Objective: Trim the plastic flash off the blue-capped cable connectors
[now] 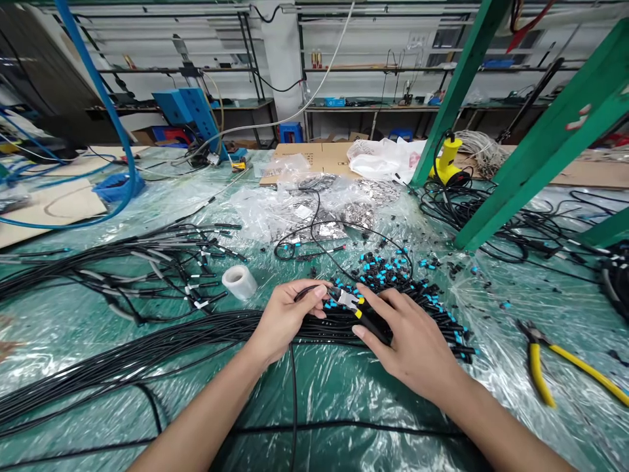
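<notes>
My left hand (284,316) pinches a thin black cable (305,291) near its end, between thumb and fingers. In my right hand (417,344) is a pair of cutting pliers (350,301) with black and yellow handles. Their jaws point left and meet the cable end beside my left fingertips; whether they are closed on it I cannot tell. Beneath both hands runs a bundle of black cables (221,334). Its right-hand ends form a pile of black connectors with bright blue parts (393,269).
A clear tape roll (239,282) stands left of my hands, near more cables with white tags (162,262). Yellow-handled pliers (543,360) lie at the right. Behind are plastic bags of metal pieces (314,216). Green posts (455,98) rise at the right, and a blue hose (118,118) hangs left.
</notes>
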A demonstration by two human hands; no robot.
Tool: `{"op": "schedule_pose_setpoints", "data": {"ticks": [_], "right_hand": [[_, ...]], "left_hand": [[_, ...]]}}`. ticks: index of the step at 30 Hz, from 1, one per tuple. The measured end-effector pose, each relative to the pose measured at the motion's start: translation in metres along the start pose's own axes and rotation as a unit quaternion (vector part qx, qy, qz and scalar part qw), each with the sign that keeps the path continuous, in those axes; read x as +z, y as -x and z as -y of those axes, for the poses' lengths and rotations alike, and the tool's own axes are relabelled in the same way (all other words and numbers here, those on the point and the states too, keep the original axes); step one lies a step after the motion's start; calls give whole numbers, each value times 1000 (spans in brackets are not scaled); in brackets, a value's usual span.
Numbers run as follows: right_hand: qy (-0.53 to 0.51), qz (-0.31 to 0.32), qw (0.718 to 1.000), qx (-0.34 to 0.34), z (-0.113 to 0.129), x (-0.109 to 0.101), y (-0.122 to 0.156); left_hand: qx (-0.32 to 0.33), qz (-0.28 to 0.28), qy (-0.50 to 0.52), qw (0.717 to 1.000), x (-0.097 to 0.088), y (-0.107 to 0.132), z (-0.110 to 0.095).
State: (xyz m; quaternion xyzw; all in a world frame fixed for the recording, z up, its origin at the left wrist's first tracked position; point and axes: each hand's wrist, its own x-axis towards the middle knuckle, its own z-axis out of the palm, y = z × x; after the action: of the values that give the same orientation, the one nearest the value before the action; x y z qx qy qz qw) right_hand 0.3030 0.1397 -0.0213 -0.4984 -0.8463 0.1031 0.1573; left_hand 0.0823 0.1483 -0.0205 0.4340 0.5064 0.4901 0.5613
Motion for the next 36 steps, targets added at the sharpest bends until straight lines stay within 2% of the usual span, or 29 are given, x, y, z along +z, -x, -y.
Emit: {"op": "schedule_pose_setpoints", "data": {"ticks": [14, 19, 25, 31, 36], "right_hand": [[-18, 64, 998, 20, 3, -6, -1], [-33, 73, 997, 20, 2, -6, -1], [37, 17, 999, 6, -4, -3, -2], [59, -19, 998, -10, -6, -3, -2], [58, -22, 998, -26, -9, -4, -4]], "left_hand": [[31, 20, -15, 999, -3, -2, 2], [19, 21, -22, 999, -5, -4, 5], [2, 32, 6, 999, -3, -4, 5], [24, 49, -52, 997, -5, -2, 2], [33, 62, -92, 993, -7, -1, -1]]}}
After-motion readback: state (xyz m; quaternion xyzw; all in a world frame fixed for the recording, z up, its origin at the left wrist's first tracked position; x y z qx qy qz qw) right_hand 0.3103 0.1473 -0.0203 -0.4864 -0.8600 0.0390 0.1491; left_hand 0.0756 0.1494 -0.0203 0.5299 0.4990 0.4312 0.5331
